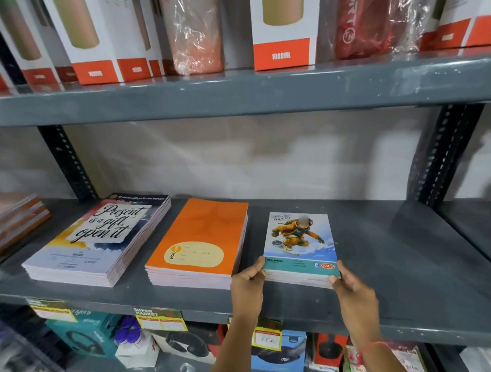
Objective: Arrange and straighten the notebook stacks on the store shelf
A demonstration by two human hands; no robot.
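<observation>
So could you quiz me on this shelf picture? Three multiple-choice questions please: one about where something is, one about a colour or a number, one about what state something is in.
1. Where does the orange notebook stack lie?
A. Between the "Present is a gift" stack and the snowboarder stack
B. On the upper shelf
C. At the far right of the shelf

2. What colour is the band along the near edge of the snowboarder cover?
A. Red
B. Teal
C. Black

3. What are the hands doing?
A. Both hang free
B. Only one touches a stack
C. The left hand and right hand grip the snowboarder stack's two near corners

Answers:
1. A, it has one stack on each side.
2. B, the strip with the "GOLD" logo is teal.
3. C, fingers wrap both corners.
</observation>
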